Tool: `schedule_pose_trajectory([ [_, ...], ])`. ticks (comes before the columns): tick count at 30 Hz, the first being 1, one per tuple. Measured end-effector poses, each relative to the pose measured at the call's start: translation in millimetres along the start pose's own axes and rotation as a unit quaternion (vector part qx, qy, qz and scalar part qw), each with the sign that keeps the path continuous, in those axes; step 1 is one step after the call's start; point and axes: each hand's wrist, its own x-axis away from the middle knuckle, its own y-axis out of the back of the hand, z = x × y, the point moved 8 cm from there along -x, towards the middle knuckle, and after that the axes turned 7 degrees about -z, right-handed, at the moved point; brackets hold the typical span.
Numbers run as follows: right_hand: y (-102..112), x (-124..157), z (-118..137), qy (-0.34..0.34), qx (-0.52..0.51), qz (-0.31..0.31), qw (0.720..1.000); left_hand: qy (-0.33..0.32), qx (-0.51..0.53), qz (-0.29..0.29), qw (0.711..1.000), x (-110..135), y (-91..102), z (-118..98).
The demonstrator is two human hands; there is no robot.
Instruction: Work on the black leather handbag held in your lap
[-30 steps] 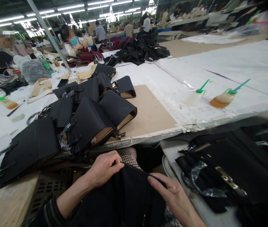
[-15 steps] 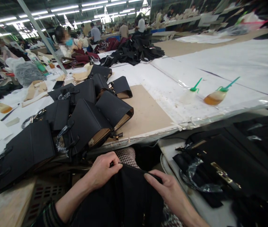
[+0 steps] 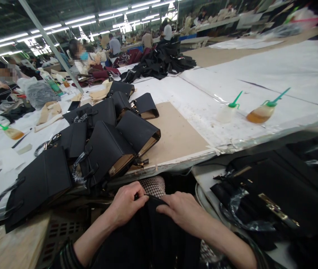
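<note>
A black bag piece point(image 3: 150, 239) lies in my lap below the table edge. My left hand point(image 3: 127, 203) pinches its top edge with closed fingers. My right hand point(image 3: 183, 211) rests on the same top edge just to the right, fingers curled over it, close to the left hand. A pile of black handbags point(image 3: 103, 142) lies on the table straight ahead of my hands, some with plastic-wrapped handles.
A brown board point(image 3: 176, 134) lies under the bags on the white table. Two squeeze bottles with green nozzles point(image 3: 261, 112) lie at the right. More black bags point(image 3: 274, 194) are stacked at my right. Other people work at the far tables point(image 3: 83, 56).
My right hand has slid left along the bag's top edge, closing in on my left hand. The left hand keeps its grip.
</note>
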Motion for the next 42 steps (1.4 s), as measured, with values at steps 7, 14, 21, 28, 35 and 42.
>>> schedule_pose_trajectory([
  [7,-13.3,-5.0,-21.1,-0.079,-0.208,0.071,0.972,-0.001,0.031,0.003,1.000,3.6,-0.9,-3.4],
  [14,-10.2,-10.6,-5.0,-0.010,-0.224,0.093,0.970,0.008,0.046,-0.013,0.999,1.2,-3.5,-0.3],
  [21,-4.3,-24.9,16.6,0.124,-0.138,0.011,0.983,-0.001,0.042,-0.018,0.999,3.9,-3.1,-1.7],
  [28,1.8,-25.4,18.0,0.111,-0.148,0.024,0.982,0.011,0.094,-0.017,0.995,6.8,0.0,-2.2],
  [35,0.2,-26.4,18.1,0.115,-0.163,0.013,0.980,0.020,0.064,-0.031,0.997,6.6,2.7,0.6],
  [42,-2.1,-23.8,18.7,0.099,-0.148,0.028,0.984,0.061,0.044,-0.046,0.996,4.2,2.0,10.9],
])
